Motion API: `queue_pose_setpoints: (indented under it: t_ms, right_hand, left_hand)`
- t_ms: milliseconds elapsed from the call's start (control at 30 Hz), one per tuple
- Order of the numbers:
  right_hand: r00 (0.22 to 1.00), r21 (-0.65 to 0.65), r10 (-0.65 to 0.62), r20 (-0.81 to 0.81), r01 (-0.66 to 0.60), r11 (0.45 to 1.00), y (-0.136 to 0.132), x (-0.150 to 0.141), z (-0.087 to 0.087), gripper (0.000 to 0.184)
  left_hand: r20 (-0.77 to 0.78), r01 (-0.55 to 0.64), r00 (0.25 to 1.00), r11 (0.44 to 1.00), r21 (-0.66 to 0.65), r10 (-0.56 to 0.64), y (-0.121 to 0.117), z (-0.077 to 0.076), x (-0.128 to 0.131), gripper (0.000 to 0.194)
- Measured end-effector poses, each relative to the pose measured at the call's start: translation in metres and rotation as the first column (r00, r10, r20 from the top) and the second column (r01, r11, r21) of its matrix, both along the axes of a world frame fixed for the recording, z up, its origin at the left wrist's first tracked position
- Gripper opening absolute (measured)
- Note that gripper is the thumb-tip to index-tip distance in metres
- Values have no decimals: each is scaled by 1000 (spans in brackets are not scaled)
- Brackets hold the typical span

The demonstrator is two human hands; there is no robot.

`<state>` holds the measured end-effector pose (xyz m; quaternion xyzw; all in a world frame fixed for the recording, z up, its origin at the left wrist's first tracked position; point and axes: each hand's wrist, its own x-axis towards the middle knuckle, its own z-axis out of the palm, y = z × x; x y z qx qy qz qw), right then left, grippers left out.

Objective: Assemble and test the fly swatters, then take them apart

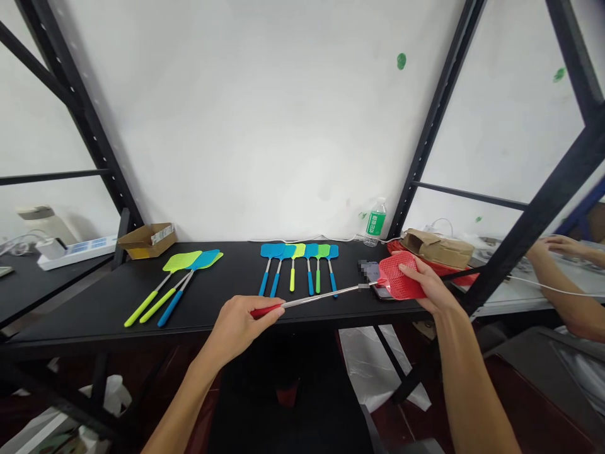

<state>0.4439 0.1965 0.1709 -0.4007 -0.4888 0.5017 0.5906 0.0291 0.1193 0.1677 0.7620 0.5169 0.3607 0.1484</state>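
Observation:
I hold a red fly swatter (331, 293) with an extended metal shaft over the front of the black table (94, 315). My left hand (241, 325) is closed round its red handle. My right hand (423, 284) grips the red mesh head at the right end. Behind the shaft lies a row of several short blue and green swatters (302, 265). Three longer swatters (174, 284), two yellow-green and one blue, lie at an angle on the left of the table.
A cardboard box (146, 239) sits at the back left, a water bottle (375, 222) and a brown paper bag (437, 247) at the back right. Black rack posts (534, 221) frame the table. Another person's arms (567, 277) work at the far right.

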Motion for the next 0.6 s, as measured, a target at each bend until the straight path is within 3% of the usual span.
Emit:
queue_pose_setpoints:
  t_ms: [167, 367, 600]
  right_hand:
    - [1000, 33, -13, -6, 13, 999, -2, -5, 3, 52]
    - [1000, 56, -6, -10, 7, 998, -6, -19, 9, 41]
    - [1000, 66, -15, -9, 15, 998, -7, -24, 12, 43]
  left_hand:
    - [9, -24, 1000, 999, 27, 24, -3, 4, -6, 28]
    - [0, -35, 999, 999, 42, 35, -7, 8, -1, 28]
    - [-19, -68, 997, 995, 67, 69, -10, 12, -7, 28]
